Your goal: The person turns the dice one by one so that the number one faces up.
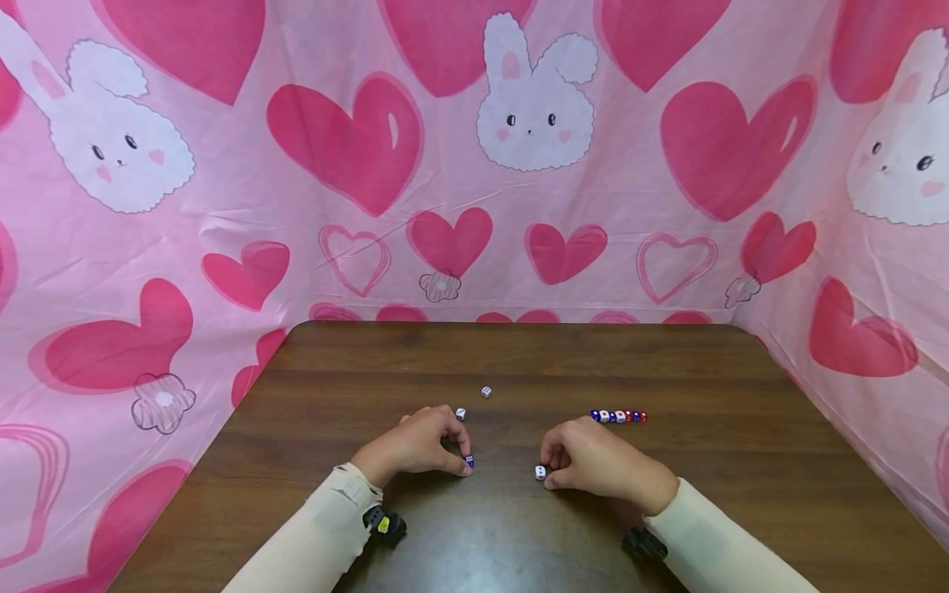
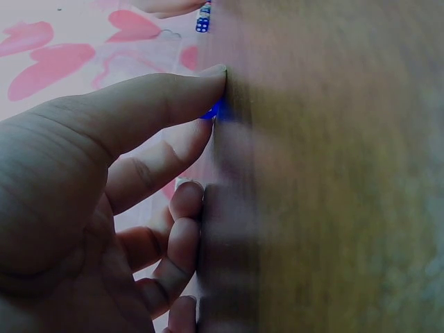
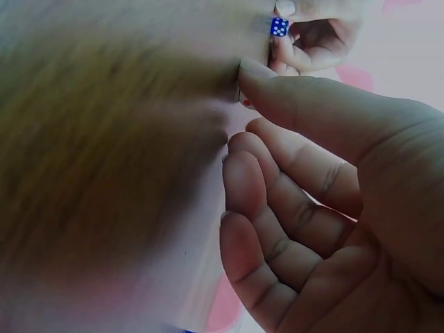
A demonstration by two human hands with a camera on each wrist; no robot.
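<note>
Blue die [image 1: 469, 461] pinched in L grip [image 1: 424, 443], white die [image 1: 540, 473] in R grip [image 1: 596, 459], red pip [image 3: 246, 103] R-wrist cam only

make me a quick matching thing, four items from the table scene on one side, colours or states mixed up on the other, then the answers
1. left hand
2. right hand
3. row of dice
4. table

a. blue, white and red
b. brown, wood-grained
c. pinching a blue die
d. fingertips at a white die

Pairs: 1-c, 2-d, 3-a, 4-b
</note>
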